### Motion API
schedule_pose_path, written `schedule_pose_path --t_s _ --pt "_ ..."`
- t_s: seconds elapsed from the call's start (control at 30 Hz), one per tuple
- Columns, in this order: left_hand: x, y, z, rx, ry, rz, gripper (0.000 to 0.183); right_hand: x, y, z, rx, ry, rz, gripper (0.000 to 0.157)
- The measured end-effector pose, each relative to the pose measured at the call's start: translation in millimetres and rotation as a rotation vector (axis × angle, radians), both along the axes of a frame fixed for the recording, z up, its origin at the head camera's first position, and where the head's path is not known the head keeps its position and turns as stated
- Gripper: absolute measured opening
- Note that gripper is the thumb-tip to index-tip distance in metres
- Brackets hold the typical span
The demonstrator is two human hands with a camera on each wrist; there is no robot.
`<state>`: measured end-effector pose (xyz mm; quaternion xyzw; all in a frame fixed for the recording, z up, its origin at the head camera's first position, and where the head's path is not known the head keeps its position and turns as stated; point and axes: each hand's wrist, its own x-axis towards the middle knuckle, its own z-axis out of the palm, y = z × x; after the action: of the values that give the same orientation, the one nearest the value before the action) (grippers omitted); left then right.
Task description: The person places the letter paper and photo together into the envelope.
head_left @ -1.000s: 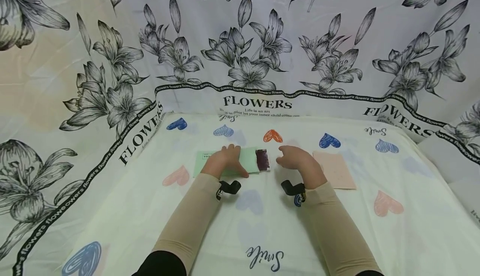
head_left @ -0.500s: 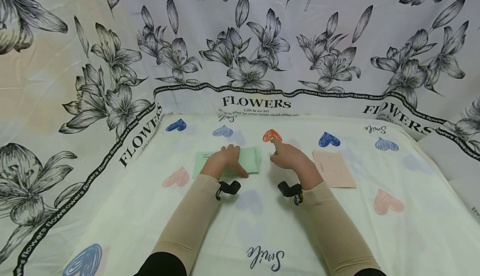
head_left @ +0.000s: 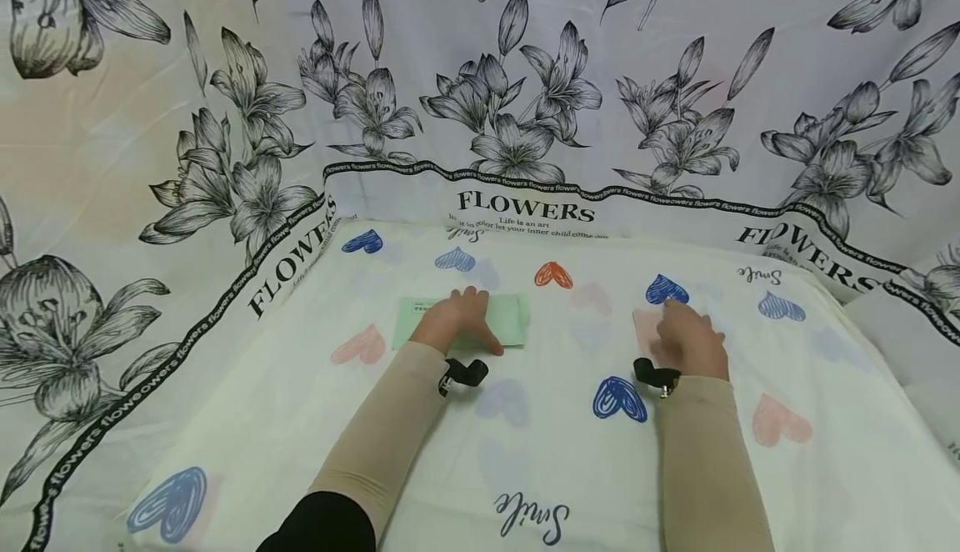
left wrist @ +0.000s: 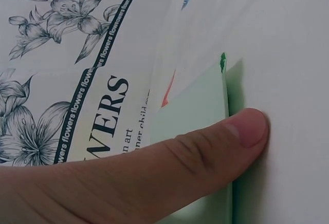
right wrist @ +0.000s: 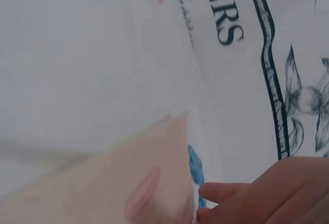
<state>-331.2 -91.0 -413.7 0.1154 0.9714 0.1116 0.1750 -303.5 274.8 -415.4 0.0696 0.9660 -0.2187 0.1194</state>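
A pale green envelope (head_left: 513, 320) with a small printed box lies on the covered table, left of centre. My left hand (head_left: 457, 318) rests across it, fingers reaching over its middle. In the left wrist view the straight thumb (left wrist: 247, 131) lies over the near edge of the envelope (left wrist: 193, 111), close to a corner with a green mark. To the right, my right hand (head_left: 693, 343) covers most of a pink paper piece (head_left: 643, 327). In the right wrist view, blurred fingertips of that hand (right wrist: 277, 193) pinch at the edge of the pink paper (right wrist: 164, 147).
A white cloth (head_left: 555, 452) printed with hearts and "Smile" covers the table. Behind and at the sides hangs a flowered curtain (head_left: 517, 118). Each wrist carries a small black camera, such as the right one (head_left: 654, 375).
A dark maroon piece stuck out of the green envelope's right end a second ago; it is out of sight now. My right hand has moved right, onto the pink paper. The left hand stays put.
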Motion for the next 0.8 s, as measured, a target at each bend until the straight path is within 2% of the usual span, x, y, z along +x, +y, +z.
schedule_pose_path --t_s 0.1,0.3,0.33,0.4,0.5,0.53,0.63,0.73,0.8 --pt "0.7 0 2.0 0.005 -0.002 -0.006 0.109 5.0 12 -5.5 -0.070 -0.059 -0.059 0.062" --pt "1.8 -3 2.2 -0.015 -0.015 0.007 0.112 6.5 3 -12.9 -0.009 -0.047 -0.019 0.060" --pt "2.5 -4 2.4 -0.015 -0.017 0.010 0.112 6.2 2 -12.4 -0.010 -0.053 -0.027 0.059" --pt "2.7 -4 2.1 -0.014 -0.019 0.012 0.113 6.0 -2 -9.5 -0.058 -0.074 -0.097 0.053" --pt "3.2 -4 1.9 -0.003 -0.023 0.014 0.113 4.2 -8 -3.4 -0.052 -0.083 -0.112 0.044" --pt "3.0 -4 1.9 -0.002 -0.023 0.015 0.114 2.9 -9 -0.6 -0.036 -0.084 -0.092 0.041" --pt "2.1 -3 2.6 0.004 -0.017 0.006 0.114 -1.8 -13 7.8 -0.049 -0.056 -0.045 0.036" --pt "2.4 -2 1.5 0.004 -0.013 -0.008 0.113 -5.7 -19 13.1 -0.123 0.020 -0.009 0.034" --pt "2.8 -2 2.1 0.012 -0.011 -0.007 0.112 -7.9 -23 18.3 -0.224 0.074 -0.026 0.035"
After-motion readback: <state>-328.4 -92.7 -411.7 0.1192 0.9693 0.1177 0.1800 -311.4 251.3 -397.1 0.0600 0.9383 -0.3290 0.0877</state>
